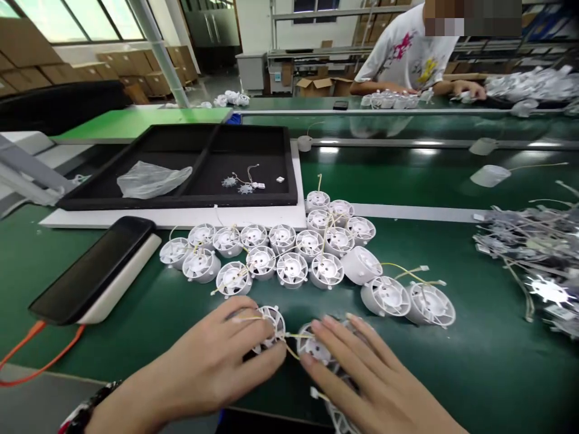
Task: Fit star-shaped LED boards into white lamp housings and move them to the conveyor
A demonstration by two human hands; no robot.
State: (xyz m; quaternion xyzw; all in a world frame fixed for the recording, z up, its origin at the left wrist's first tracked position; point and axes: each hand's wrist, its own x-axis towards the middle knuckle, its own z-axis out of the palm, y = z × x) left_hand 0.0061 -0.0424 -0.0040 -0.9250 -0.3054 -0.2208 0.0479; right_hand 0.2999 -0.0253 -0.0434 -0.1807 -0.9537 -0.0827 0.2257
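Right hand (pixel 362 367) palm down, open, fingers spread over near fans (pixel 315 348) at the table's (pixel 149 349) close side. Left hand (pixel 226 349) just beside, fingers curled about another fan (pixel 275 317). White shells look like thin plastic: probably light, stiff, slightly slick. Best hold, outer wall; vanes inside may snap if pressed. Wires (pixel 299 336) look fine, limp, poor handles. Beyond, back fans (pixel 292 269) bunched, rims touching. Then black tray (pixel 266 150).

Factory assembly floor — green workbench (pixel 181 325), stacked cardboard boxes (pixel 131 63), rows of white housings (pixel 281 239), co-worker (pixel 407 57) opposite
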